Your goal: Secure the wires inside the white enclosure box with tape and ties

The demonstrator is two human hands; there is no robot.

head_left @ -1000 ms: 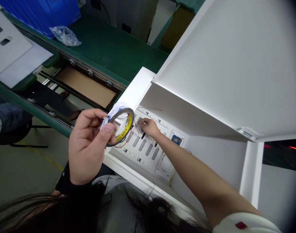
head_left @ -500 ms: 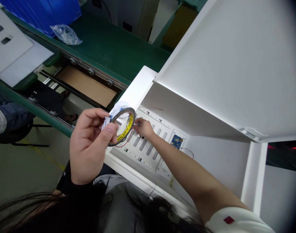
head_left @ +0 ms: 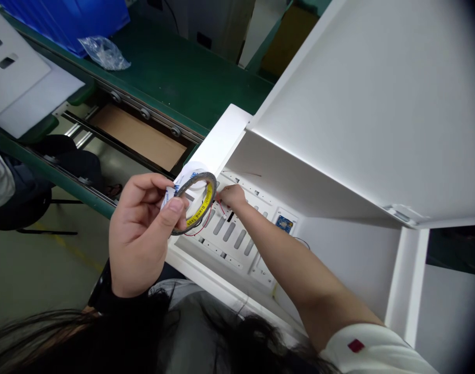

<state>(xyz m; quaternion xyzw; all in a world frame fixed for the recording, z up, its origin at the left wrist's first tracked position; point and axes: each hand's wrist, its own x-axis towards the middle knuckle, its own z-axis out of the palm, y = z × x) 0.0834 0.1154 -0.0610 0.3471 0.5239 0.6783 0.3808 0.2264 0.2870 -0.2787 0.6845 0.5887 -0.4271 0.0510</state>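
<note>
Left hand [head_left: 138, 244] pinches grey-and-yellow tape ring [head_left: 206, 201] over open white box [head_left: 208, 271]. Right hand [head_left: 234, 195], loosely curled, has shifted nearer ring, beside thin red wire [head_left: 222, 206] inside; fingertips obscured, can't tell grip.

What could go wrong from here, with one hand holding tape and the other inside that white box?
The thin red wire passes close to the tape roll in the left hand, so it might snag and get tugged. The right hand works partly hidden, so a slip there could be hard to notice. The big white panel stands raised beside the box; if knocked, it might swing onto the forearm.
</note>
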